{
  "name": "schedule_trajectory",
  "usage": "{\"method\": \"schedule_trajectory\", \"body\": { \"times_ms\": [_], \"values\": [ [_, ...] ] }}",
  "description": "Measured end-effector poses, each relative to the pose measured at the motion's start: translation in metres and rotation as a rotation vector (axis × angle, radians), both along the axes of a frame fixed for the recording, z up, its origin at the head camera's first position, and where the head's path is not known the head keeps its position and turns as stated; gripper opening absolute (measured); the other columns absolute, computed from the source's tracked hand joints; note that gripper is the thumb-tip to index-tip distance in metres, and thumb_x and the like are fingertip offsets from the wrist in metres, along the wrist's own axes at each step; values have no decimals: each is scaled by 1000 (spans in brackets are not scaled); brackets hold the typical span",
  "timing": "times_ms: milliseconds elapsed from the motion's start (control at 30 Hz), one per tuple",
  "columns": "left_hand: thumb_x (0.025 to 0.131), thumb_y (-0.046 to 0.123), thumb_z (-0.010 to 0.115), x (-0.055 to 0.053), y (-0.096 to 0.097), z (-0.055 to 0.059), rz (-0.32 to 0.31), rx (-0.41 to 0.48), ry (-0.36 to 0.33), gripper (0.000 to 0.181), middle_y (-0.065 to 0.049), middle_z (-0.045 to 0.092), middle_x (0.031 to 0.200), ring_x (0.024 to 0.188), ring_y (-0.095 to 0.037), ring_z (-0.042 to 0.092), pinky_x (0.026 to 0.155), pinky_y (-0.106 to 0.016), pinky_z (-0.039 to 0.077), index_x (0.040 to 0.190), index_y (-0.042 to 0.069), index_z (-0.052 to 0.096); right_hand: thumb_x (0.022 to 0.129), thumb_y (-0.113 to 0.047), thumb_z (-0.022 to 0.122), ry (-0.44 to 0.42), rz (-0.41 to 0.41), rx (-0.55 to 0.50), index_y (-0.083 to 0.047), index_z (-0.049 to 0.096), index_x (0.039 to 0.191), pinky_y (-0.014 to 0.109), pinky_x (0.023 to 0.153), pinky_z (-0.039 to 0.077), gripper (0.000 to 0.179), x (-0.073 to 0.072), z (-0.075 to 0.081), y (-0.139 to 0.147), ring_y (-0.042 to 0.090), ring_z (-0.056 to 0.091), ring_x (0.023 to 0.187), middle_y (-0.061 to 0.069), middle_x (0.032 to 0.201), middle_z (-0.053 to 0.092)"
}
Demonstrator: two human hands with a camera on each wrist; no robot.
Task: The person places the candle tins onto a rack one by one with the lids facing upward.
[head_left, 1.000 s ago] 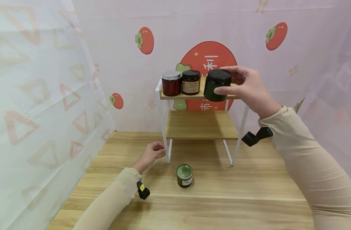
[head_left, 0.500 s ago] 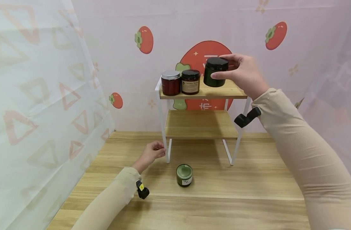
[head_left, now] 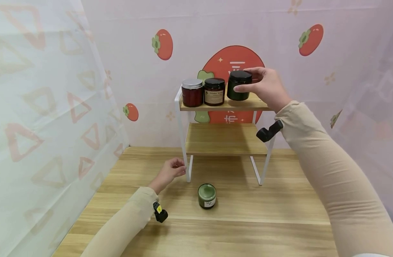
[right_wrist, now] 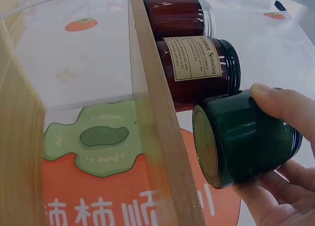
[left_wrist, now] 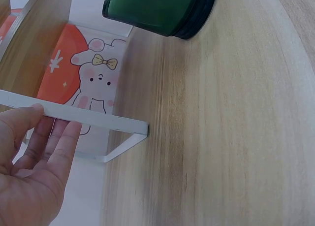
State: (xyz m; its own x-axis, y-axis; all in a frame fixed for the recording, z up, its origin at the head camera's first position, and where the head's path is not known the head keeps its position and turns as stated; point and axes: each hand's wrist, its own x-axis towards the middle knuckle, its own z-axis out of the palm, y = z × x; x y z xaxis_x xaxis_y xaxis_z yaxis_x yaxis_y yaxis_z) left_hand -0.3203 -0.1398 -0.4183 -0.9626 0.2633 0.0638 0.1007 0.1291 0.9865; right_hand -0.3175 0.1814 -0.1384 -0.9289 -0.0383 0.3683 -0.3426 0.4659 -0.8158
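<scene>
My right hand point(head_left: 271, 87) grips a dark green candle jar point(right_wrist: 246, 142) with a black lid, thumb on the near side and fingers behind. The jar is tilted close over the top board point(head_left: 244, 104) of a two-tier shelf, its base showing in the right wrist view. Left of it on that board stand a brown candle jar point(head_left: 214, 93) with a paper label and black lid, and a dark red jar point(head_left: 192, 95) with a silver lid. My left hand point(head_left: 168, 174) pinches the shelf's white front left leg point(left_wrist: 93, 116) between thumb and fingers.
A green glass jar point(head_left: 207, 196) with a white label stands on the wooden table point(head_left: 248, 221) before the shelf. The lower board point(head_left: 225, 139) sits under the top one. A patterned cloth backdrop point(head_left: 145, 78) hangs behind, with another at the left.
My right hand first raised the dark green jar above the top board's front edge, then brought it down and slightly left, beside the brown jar. My left hand stayed at the leg.
</scene>
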Motion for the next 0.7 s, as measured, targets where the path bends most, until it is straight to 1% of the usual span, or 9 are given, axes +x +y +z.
{"method": "schedule_trajectory", "body": {
  "times_ms": [100,233,333,533,700],
  "values": [
    [92,-2,61,1,0,1,3,4,0,15,-7,58,94,95,-23,61,86,-28,59,104,-9,56,75,-29,85,-7,-2,9,-13,53,137,31,96,43,72,-2,-2,-1,15,57,108,5,120,63],
    [92,-3,61,2,0,1,1,-3,9,15,-7,58,93,89,-16,60,85,-29,60,104,-9,55,75,-29,85,-19,-2,14,-13,53,137,31,97,43,72,-5,-5,-3,15,57,108,5,120,63],
    [92,-3,61,2,0,1,-2,-8,16,15,-6,58,93,88,-14,59,85,-29,60,104,-9,55,75,-29,85,-15,0,24,-13,53,137,31,97,44,72,-7,-6,-4,15,58,108,7,121,63],
    [92,-3,61,2,0,1,-4,-6,15,16,-8,58,95,90,-17,60,87,-31,59,104,-10,55,75,-30,84,-24,1,28,-13,52,139,27,91,46,73,-8,-10,-4,15,58,106,8,122,63],
    [92,-1,61,1,0,0,-2,-9,12,16,-9,58,96,91,-19,60,89,-33,59,105,-9,55,77,-30,83,-43,5,48,-15,51,140,25,85,46,73,-9,-12,-4,14,55,105,4,121,61]
  ]
}}
